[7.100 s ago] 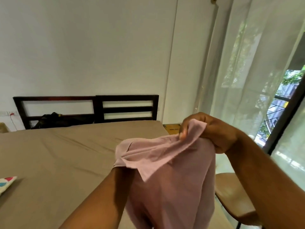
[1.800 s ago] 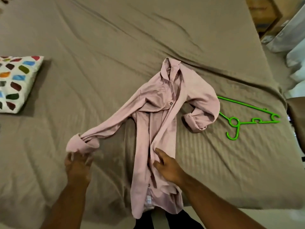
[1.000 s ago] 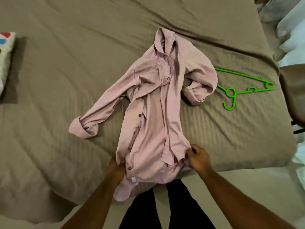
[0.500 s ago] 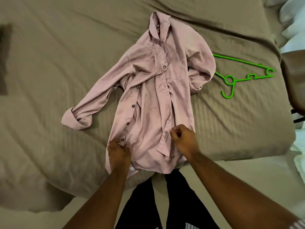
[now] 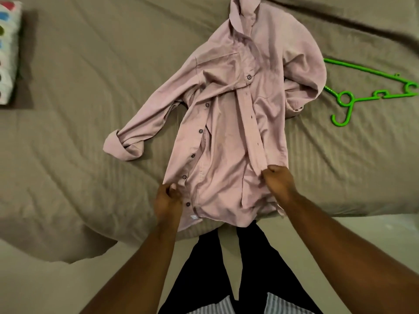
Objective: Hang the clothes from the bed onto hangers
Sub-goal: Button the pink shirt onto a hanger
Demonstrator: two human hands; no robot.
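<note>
Garment: pale pink long-sleeved button-up cotton shirt (image 5: 229, 123), head view. It lies front-up on the bed with its collar away from the person. The hem is at the near edge and partly hangs over it. The front is unbuttoned and one rolled cuff is plain to see.
Support: bed under an olive-brown striped sheet (image 5: 90, 87), carrying the shirt and hanger.
Left hand: (image 5: 167, 200) pinches the button-side front edge near the hem, thumb against fingers.
Right hand: (image 5: 277, 180) is clenched round the buttonhole strip low on the other front panel.
Reason for hold: probably both hands are squaring the two front edges so the shirt lies flat for the hanger.
Hanger: bright green plastic hanger (image 5: 367, 91), flat on the sheet just beside the folded sleeve and apart from both hands. It is likely laid within reach for the next step.
Pillow: white pillow with coloured spots (image 5: 9, 53), cut off by the left edge.
Hidden: the collar top is cropped, and the second cuff is tucked under its sleeve. Both hands' fingertips are buried in cloth. The hanger's far end meets the frame edge.
</note>
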